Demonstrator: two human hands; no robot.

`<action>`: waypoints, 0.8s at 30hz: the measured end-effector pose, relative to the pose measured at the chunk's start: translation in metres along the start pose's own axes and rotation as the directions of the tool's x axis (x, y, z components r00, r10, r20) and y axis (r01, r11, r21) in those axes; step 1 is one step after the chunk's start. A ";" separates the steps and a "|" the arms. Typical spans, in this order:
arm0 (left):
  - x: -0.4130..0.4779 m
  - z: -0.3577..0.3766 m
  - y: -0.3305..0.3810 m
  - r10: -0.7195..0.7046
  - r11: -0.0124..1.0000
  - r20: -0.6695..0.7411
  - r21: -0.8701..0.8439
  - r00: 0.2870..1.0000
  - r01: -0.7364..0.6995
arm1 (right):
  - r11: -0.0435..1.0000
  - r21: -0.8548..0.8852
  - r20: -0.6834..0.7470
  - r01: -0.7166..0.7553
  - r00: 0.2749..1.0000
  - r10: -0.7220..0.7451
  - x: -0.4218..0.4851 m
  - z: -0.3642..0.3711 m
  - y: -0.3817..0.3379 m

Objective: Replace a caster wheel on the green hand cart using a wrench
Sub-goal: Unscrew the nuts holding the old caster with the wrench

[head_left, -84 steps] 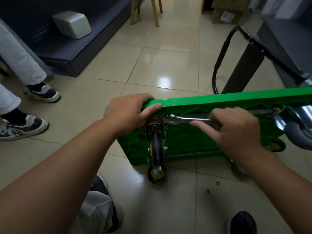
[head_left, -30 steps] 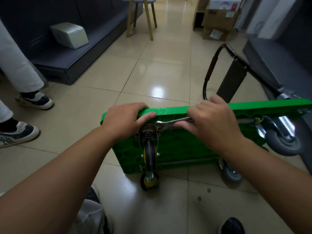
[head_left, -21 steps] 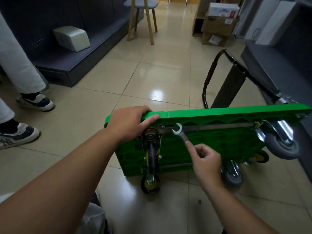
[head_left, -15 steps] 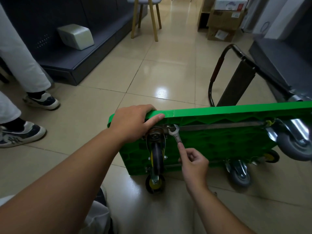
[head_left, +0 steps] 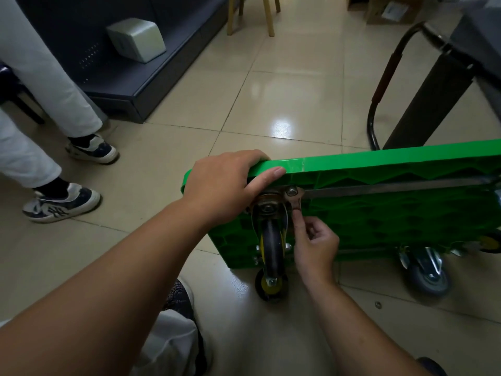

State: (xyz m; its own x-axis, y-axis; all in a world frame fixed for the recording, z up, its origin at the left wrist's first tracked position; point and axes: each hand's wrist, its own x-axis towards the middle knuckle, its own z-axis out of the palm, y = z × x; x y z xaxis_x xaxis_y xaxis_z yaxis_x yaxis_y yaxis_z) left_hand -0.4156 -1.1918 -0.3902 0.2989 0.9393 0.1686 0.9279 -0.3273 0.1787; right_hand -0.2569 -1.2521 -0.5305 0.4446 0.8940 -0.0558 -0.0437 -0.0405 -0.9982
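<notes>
The green cart [head_left: 393, 221] stands on its side on the floor [head_left: 284, 90], with its bumpy plastic underside facing the person. The left hand [head_left: 225, 183] grips the cart's top corner, with the fingers curled over the edge and the thumb flat along it. Just under that hand is the caster wheel [head_left: 271, 237], a thin dark wheel in a shiny metal fork. The right hand [head_left: 315, 240] is beside the wheel, lower than the left hand. Its curled fingers pinch the handle of the wrench [head_left: 296, 203]. The wrench points up, and its head sits on a bolt [head_left: 291, 190] next to the left thumb. The fingers hide most of the handle.

A flat metal bar [head_left: 393, 187] runs away from the bolt toward the right. A small yellow wheel [head_left: 271, 283] sits below the right hand, and a grey wheel [head_left: 427, 275] sits further right. The cart's black bent handle [head_left: 379, 90] rises beyond the hands. Out past the left hand stands another person in white trousers and dark shoes [head_left: 61, 204]. A pale box [head_left: 137, 39] rests on a dark shelf [head_left: 162, 74]. The floor tiles are smooth and shiny.
</notes>
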 end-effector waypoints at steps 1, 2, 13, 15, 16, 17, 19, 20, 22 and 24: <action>0.000 0.000 0.000 0.001 1.000 -0.001 -0.003 1.000 -0.001 | 0.999 -0.030 -0.011 0.027 1.000 -0.027 0.002 -0.004 -0.002; 0.000 0.000 0.000 0.002 1.000 -0.001 -0.005 1.000 -0.002 | 0.996 -0.071 -0.016 0.058 0.998 -0.059 0.006 -0.011 -0.004; -0.001 -0.005 0.004 -0.014 1.000 0.021 -0.023 1.000 0.014 | 0.045 -0.798 0.431 0.602 0.620 -0.656 0.050 -0.076 -0.118; -0.001 -0.006 0.005 -0.020 0.999 0.025 -0.029 0.999 0.020 | -0.143 -0.764 0.549 0.629 0.518 -0.656 0.051 -0.072 -0.139; -0.001 -0.007 0.005 -0.021 0.999 0.027 -0.027 0.999 0.022 | -0.230 -0.742 0.603 0.630 0.477 -0.640 0.051 -0.068 -0.147; -0.002 -0.007 0.006 -0.021 0.999 0.028 -0.025 0.999 0.022 | -0.308 -0.717 0.653 0.625 0.446 -0.612 0.051 -0.065 -0.155; -0.003 -0.008 0.007 -0.021 0.999 0.033 -0.026 0.999 0.022 | -0.435 -0.661 0.731 0.611 0.394 -0.557 0.050 -0.059 -0.166; -0.003 -0.009 0.007 -0.021 0.999 0.035 -0.027 0.999 0.022 | -0.486 -0.637 0.759 0.599 0.375 -0.532 0.049 -0.057 -0.170; -0.004 -0.011 0.008 -0.027 0.999 0.038 -0.022 0.999 0.028 | -0.558 -0.594 0.798 0.580 0.334 -0.502 0.048 -0.055 -0.174; -0.004 -0.011 0.008 -0.034 0.999 0.037 -0.018 0.999 0.035 | -0.572 -0.565 0.812 0.594 0.277 -0.514 0.046 -0.058 -0.174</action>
State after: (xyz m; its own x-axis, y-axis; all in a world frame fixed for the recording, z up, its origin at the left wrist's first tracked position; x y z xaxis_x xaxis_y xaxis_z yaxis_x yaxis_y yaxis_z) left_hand -0.4115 -1.1995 -0.3785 0.2748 0.9531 0.1267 0.9335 -0.2961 0.2022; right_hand -0.1771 -1.2298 -0.3605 -0.5806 0.6308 0.5147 0.7948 0.3021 0.5263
